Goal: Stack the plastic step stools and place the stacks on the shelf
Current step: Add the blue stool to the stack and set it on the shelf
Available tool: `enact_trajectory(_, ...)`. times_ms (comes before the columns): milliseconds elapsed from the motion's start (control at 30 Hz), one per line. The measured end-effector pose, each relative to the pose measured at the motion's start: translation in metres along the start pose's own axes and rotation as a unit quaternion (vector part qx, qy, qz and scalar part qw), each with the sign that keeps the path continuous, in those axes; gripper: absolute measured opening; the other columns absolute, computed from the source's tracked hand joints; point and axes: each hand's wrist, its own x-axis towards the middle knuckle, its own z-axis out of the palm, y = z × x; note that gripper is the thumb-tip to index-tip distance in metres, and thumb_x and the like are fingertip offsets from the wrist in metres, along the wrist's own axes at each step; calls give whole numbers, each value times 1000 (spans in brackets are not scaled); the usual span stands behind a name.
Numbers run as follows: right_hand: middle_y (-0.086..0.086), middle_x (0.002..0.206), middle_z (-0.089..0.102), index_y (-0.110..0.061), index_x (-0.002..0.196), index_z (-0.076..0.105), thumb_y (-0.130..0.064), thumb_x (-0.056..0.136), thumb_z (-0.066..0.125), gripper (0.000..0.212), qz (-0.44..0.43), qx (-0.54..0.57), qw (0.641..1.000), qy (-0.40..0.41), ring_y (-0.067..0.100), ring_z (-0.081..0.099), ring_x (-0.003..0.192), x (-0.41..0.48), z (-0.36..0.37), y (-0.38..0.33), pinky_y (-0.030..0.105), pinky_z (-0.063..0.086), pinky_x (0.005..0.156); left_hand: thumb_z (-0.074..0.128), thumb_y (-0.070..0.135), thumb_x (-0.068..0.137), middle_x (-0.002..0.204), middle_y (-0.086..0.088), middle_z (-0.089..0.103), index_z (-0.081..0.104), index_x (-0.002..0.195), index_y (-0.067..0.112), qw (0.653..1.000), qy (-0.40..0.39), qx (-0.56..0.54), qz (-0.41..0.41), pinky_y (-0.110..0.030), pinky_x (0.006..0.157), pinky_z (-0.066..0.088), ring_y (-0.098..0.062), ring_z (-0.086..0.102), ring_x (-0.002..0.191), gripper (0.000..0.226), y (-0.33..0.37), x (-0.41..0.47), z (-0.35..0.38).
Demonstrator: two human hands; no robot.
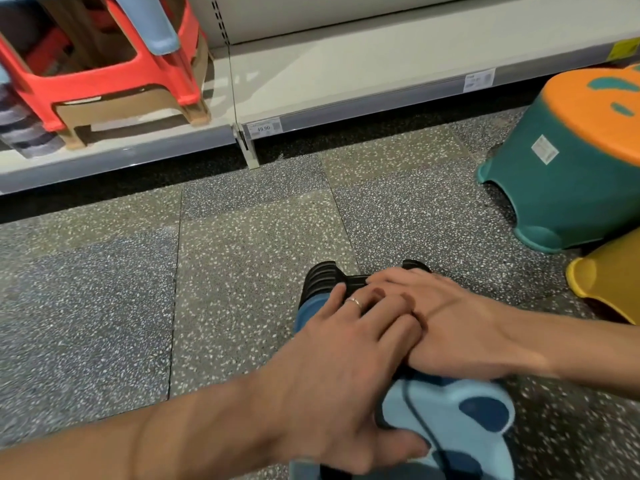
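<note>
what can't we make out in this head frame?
- Blue stool: bottom edge crops it; the left hand and right hand cover its top.
- Black object under the hands: mostly hidden, unidentifiable.
- Yellow stool and teal stool: right edge crops both.
- Right price label: too small to read.

The floor (pixel 242 258) is speckled grey terrazzo in big square tiles, some darker than others. A white price tag (pixel 264 128) reading 49.90 sits on the front rail, another paper label (pixel 479 80) sits further right, and a yellow tag (pixel 623 50) shows at the far right edge. There's a dark gap under the rail.
</note>
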Motion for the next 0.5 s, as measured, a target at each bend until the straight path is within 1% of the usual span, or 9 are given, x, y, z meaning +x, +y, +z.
enact_trajectory(67,-19,109,54,-42,106,56,-51,69,48,38,6,16,1000,9,6,52,109,3,-8,-1,42,45,103,81,69,69,121,3,52,53,118,19,1000,-5,-27,-3,-49,101,49,-21,53,109,75,-9,8,-7)
enact_trajectory(133,-14,106,58,-40,109,62,-58,67,54,47,17,77,997,27,6,60,101,2,-15,-4,39,53,93,83,68,69,126,4,54,56,125,19,997,-18,-67,-25,-43,102,47,-20,55,113,79,-16,13,-12)
enact_trajectory(167,-12,106,59,-40,112,63,-61,66,55,51,14,90,995,40,7,62,98,2,-16,-4,38,54,90,84,68,70,127,4,54,56,127,19,996,-20,-82,-29,-41,103,46,-20,56,114,79,-18,14,-12)
enact_trajectory(233,-13,108,59,-41,115,61,-64,67,54,53,4,88,995,44,7,63,99,-1,-15,-4,37,54,90,81,68,77,125,2,56,59,125,17,995,-13,-100,-22,-40,100,47,-20,57,112,73,-18,13,-11)
enact_trajectory(333,-19,111,55,-45,116,57,-67,71,51,50,4,84,996,36,2,56,107,-7,-11,-1,34,50,94,74,66,85,121,3,57,60,118,19,995,8,-98,-11,-40,90,49,-20,58,100,59,-16,11,-11)
enact_trajectory(433,-19,102,54,-43,103,57,-69,73,50,40,7,88,995,53,0,52,101,-10,-11,3,35,48,90,79,64,82,113,5,58,63,116,19,995,29,-99,-17,-34,83,49,-17,57,95,58,-17,12,-11)
enact_trajectory(500,-17,97,53,-37,91,53,-74,73,49,41,12,76,995,62,1,49,99,-12,-9,2,34,46,87,88,57,76,103,8,58,65,109,20,985,34,-157,-55,-32,80,49,-13,57,93,55,-18,12,-11)
